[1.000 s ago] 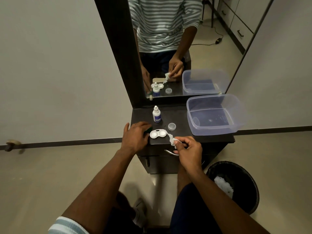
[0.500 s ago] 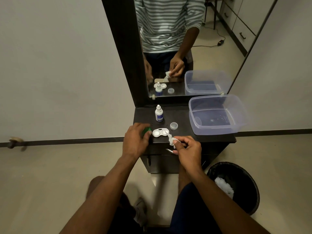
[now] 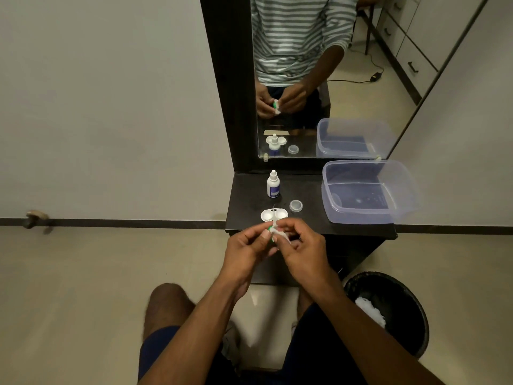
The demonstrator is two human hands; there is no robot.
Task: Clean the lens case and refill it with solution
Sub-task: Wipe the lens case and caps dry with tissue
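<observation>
Green cap [image 3: 269,227] pinched in left hand [image 3: 247,247]; right hand [image 3: 301,245] grips white tissue [image 3: 279,234] against it, near of the open lens case [image 3: 274,215].

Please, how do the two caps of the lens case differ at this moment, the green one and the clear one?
The green cap is held up off the table in the left hand, while the clear cap lies free on the dark table. The right hand presses a white tissue against the green cap; nothing touches the clear cap. Both are off the open lens case.
</observation>
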